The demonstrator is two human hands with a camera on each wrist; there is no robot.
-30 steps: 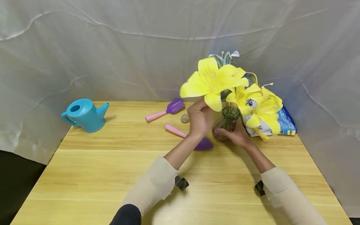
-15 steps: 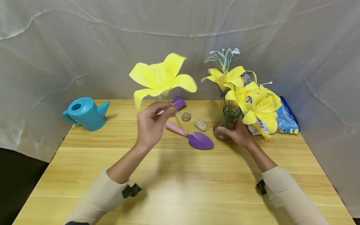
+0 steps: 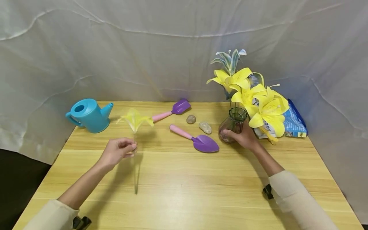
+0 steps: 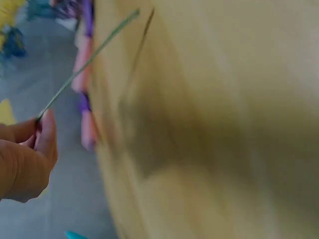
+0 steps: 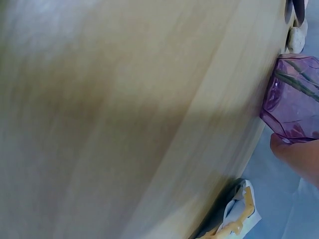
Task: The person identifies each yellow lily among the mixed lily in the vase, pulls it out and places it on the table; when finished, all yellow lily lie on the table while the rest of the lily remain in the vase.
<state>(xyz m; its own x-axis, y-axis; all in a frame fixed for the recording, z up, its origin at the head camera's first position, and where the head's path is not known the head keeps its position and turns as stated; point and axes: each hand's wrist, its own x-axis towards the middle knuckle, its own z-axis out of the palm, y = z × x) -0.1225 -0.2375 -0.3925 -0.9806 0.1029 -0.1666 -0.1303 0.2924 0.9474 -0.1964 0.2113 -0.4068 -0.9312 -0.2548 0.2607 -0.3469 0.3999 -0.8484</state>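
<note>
- Left hand (image 3: 119,152) swings a yellow lily (image 3: 135,120) away, fingers (image 4: 48,135) pinching its stem (image 4: 74,76)
- Right hand (image 3: 244,135) grips the tinted vase (image 3: 229,125), lily now well apart

The left hand (image 3: 119,151) has travelled away from the vase (image 3: 225,127) — one second ago it was just beside the vase; half a second ago, in front of the scoop (image 3: 181,106). It is now lower and farther left, nearer the can (image 3: 90,115). The pinched flower (image 3: 134,119) has moved with it: the bloom is lower, and the stem, slanted half a second ago, is now nearly vertical. The large stone (image 3: 205,127) and the trowel's (image 3: 205,143) blade — covered one second ago — are exposed. The dark sleeve end has left the head view.
</note>
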